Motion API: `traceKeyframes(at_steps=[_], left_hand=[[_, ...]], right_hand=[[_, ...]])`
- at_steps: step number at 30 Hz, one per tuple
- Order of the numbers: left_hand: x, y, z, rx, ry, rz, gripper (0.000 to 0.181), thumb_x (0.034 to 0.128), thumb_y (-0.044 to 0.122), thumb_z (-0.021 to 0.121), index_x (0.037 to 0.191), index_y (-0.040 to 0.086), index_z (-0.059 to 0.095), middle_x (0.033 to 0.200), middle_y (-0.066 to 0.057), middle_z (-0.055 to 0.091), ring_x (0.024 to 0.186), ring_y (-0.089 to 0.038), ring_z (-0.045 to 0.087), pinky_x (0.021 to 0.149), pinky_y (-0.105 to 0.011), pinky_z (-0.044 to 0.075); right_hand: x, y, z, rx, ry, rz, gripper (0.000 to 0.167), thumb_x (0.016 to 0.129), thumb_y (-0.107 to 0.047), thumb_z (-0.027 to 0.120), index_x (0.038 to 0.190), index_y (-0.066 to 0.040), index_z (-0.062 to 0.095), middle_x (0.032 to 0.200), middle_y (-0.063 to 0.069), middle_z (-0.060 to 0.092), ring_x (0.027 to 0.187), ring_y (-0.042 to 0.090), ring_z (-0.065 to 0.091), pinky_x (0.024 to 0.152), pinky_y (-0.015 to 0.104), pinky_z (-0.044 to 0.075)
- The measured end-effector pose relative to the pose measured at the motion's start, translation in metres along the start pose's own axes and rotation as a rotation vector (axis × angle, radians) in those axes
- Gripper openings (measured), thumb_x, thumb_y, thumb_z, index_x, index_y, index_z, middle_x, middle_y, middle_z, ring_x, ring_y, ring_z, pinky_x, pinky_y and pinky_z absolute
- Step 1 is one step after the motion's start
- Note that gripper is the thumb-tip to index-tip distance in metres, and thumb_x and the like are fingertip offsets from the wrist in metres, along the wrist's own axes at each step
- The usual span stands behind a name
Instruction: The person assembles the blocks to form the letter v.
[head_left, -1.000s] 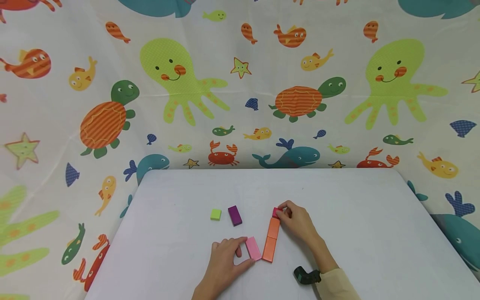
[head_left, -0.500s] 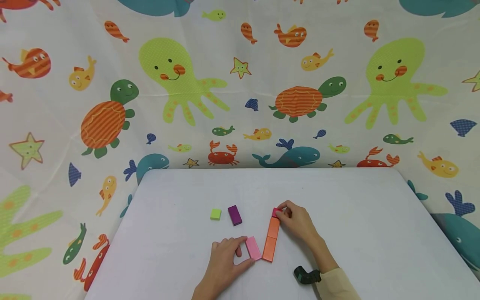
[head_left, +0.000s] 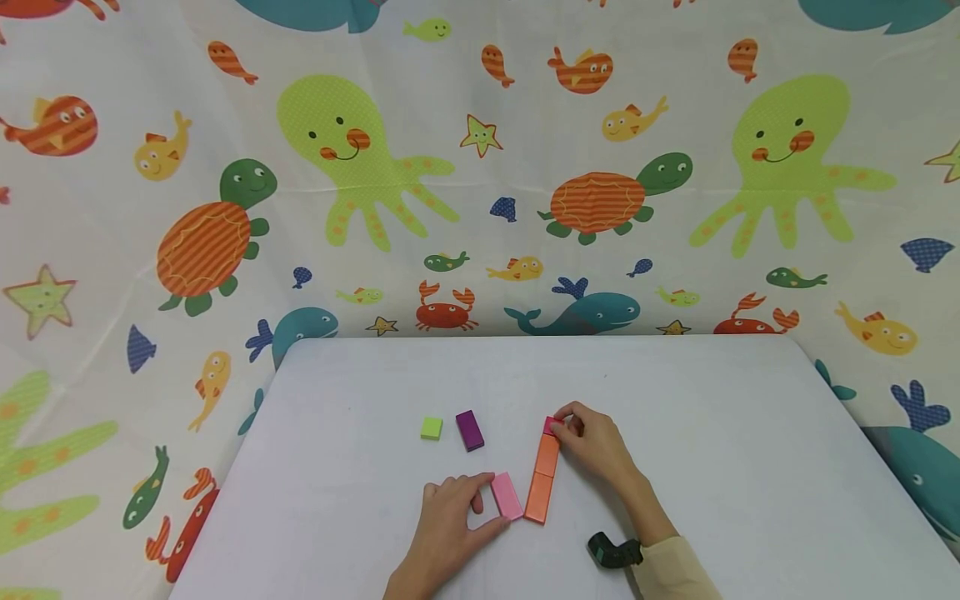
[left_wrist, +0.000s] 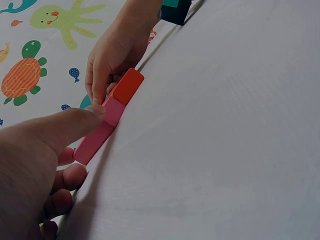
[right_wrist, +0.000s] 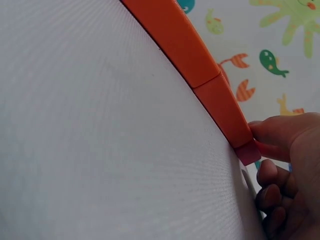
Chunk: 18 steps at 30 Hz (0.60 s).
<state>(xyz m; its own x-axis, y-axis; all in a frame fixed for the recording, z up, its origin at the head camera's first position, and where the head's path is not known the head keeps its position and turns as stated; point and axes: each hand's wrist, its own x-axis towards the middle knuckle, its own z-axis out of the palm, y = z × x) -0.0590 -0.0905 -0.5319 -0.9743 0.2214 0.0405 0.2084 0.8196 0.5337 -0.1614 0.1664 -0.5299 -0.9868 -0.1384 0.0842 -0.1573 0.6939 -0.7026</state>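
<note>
In the head view my left hand (head_left: 450, 523) pinches a pink block (head_left: 507, 497) between thumb and index finger at its two ends. The pink block's near corner meets the near end of two orange blocks (head_left: 543, 477) laid end to end. At their far end my right hand (head_left: 603, 450) pinches a small red block (head_left: 550, 426), which touches the orange one. The left wrist view shows my left thumb against the pink block (left_wrist: 95, 143), with an orange block (left_wrist: 128, 86) beyond it. In the right wrist view the red block (right_wrist: 248, 152) sits at the fingertips, against an orange block (right_wrist: 223, 110).
A light green block (head_left: 431, 429) and a purple block (head_left: 470, 431) lie on the white table (head_left: 337, 467), left of the orange blocks. A black device (head_left: 613, 552) is at the right wrist. Behind the table hangs a cloth (head_left: 480, 217) printed with sea animals.
</note>
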Motion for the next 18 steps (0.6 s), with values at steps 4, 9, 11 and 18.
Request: traceKeyframes(at_steps=[4, 9, 11, 18], left_hand=[[-0.0004, 0.0002, -0.0003, -0.003, -0.001, -0.002, 0.06, 0.0804, 0.056, 0.077, 0.129, 0.024, 0.065, 0.073, 0.018, 0.043, 0.074, 0.002, 0.038, 0.076, -0.029, 0.023], [-0.0004, 0.0003, -0.0005, -0.002, -0.003, -0.001, 0.06, 0.0804, 0.056, 0.077, 0.13, 0.024, 0.065, 0.073, 0.018, 0.043, 0.074, 0.002, 0.038, 0.076, -0.029, 0.023], [-0.0003, 0.0002, -0.0004, 0.0, -0.003, -0.001, 0.06, 0.0803, 0.056, 0.077, 0.13, 0.024, 0.065, 0.073, 0.018, 0.043, 0.075, 0.002, 0.038, 0.076, -0.029, 0.023], [-0.0005, 0.0004, -0.0001, 0.0, 0.003, 0.001, 0.06, 0.0801, 0.055, 0.077, 0.129, 0.024, 0.065, 0.073, 0.018, 0.044, 0.075, 0.002, 0.038, 0.076, -0.029, 0.024]], right_hand=[[-0.0004, -0.0002, -0.0005, 0.004, -0.011, 0.007, 0.017, 0.091, -0.027, 0.074, 0.103, -0.017, 0.069, 0.067, -0.006, 0.049, 0.062, 0.009, 0.045, 0.059, 0.021, 0.037], [-0.0008, -0.0003, -0.0004, 0.001, -0.012, 0.014, 0.017, 0.091, -0.027, 0.074, 0.103, -0.017, 0.07, 0.067, -0.006, 0.05, 0.063, 0.009, 0.045, 0.059, 0.022, 0.037], [-0.0008, -0.0003, -0.0003, 0.002, -0.011, 0.014, 0.017, 0.091, -0.027, 0.074, 0.103, -0.018, 0.07, 0.067, -0.006, 0.05, 0.063, 0.009, 0.045, 0.059, 0.022, 0.037], [-0.0007, 0.0008, 0.0003, 0.001, -0.009, 0.012, 0.016, 0.091, -0.027, 0.074, 0.103, -0.018, 0.069, 0.067, -0.006, 0.049, 0.063, 0.009, 0.045, 0.06, 0.022, 0.037]])
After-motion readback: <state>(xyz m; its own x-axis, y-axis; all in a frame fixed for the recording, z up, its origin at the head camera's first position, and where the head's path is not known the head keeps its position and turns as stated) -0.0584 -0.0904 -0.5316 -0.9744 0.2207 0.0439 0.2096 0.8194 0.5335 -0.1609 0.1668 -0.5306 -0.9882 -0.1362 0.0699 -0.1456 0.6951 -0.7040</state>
